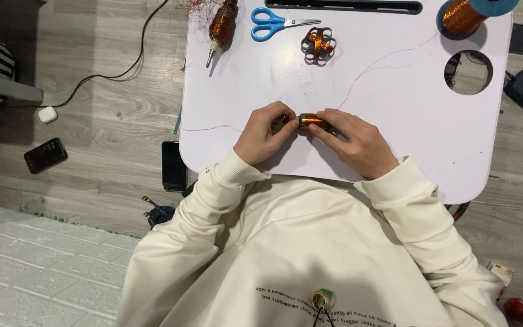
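Head view: two hands worked a small copper coil over a white table.

The white table [394, 121] was under it all. The left hand [264, 134] pinched one end of the copper coil [312, 122]; the right hand [355, 142] gripped the other. Best to hold steady and keep the thin wire [382, 62] tight.

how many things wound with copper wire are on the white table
4: a small coil held between the left hand and right hand, a rotor top left, a star-shaped core beside the scissors, a spool top right.
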